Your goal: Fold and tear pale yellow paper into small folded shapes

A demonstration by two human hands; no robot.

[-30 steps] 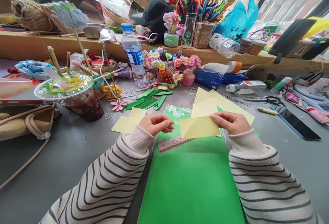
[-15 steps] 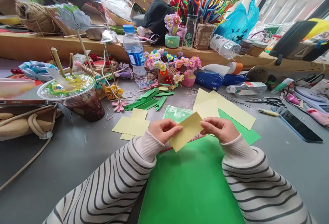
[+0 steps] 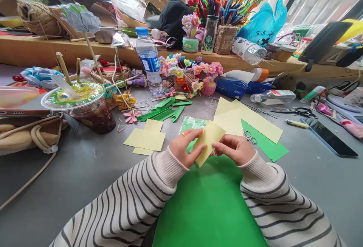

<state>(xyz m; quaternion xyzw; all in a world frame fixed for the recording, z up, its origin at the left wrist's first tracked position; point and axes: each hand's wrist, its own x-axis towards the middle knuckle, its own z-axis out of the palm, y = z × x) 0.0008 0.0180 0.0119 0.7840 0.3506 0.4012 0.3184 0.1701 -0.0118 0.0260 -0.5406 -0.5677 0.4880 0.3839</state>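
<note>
A small yellow paper piece (image 3: 210, 141) is held up between both hands, slightly curved, above the far end of the green mat (image 3: 208, 205). My left hand (image 3: 185, 146) grips its left side between thumb and fingers. My right hand (image 3: 235, 148) pinches its right lower edge. Flat yellow pieces (image 3: 144, 139) lie left of my left hand. Larger yellow sheets (image 3: 256, 120) and a green sheet (image 3: 265, 143) lie beyond my right hand. Small scissors (image 3: 250, 137) rest on the green sheet, partly hidden. A clear packet (image 3: 188, 124) is behind the held paper.
A drink cup (image 3: 93, 114) stands at the left on the grey table (image 3: 113, 186). Behind are folded green strips (image 3: 161, 111), a water bottle (image 3: 149, 63) and crocheted flowers (image 3: 184, 69). Black-handled scissors (image 3: 304, 111) and a phone (image 3: 326, 135) lie at the right.
The yellow piece has turned more upright and now curves. My left hand has rotated and spread its grip along the left side; my right hand has shifted left and down, uncovering the small scissors.
</note>
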